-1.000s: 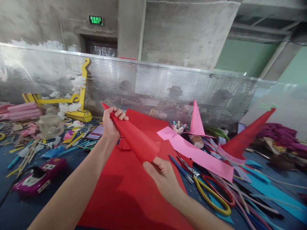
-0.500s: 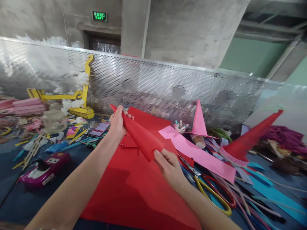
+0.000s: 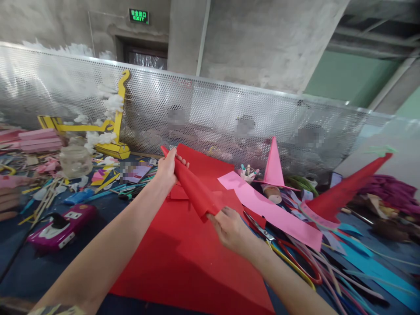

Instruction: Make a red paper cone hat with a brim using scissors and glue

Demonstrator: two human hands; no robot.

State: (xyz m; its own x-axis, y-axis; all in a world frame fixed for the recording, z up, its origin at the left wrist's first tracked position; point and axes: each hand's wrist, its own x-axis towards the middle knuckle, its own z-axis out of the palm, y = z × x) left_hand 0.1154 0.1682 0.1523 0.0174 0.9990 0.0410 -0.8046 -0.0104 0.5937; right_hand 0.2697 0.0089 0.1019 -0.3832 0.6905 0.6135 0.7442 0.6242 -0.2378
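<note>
A rolled red paper cone (image 3: 193, 188) is held between both hands above a large red paper sheet (image 3: 183, 253) on the blue table. My left hand (image 3: 169, 168) is wrapped round the cone's narrow tip end. At the cone's wide open end, my right hand (image 3: 229, 227) pinches the paper edge. The cone points up and to the left, away from me.
A pink paper strip (image 3: 272, 210), a pink cone hat (image 3: 273, 165) and a tall red cone (image 3: 344, 188) lie to the right. Yellow-handled scissors (image 3: 278, 249) lie by my right wrist. A purple glue gun (image 3: 61, 225) and a glass jar (image 3: 75, 159) sit left. A perforated metal screen (image 3: 210, 113) stands behind.
Both hands and the cone have shifted slightly right and away from me. My right hand has turned, its fingers now tucked under the cone's wide end.
</note>
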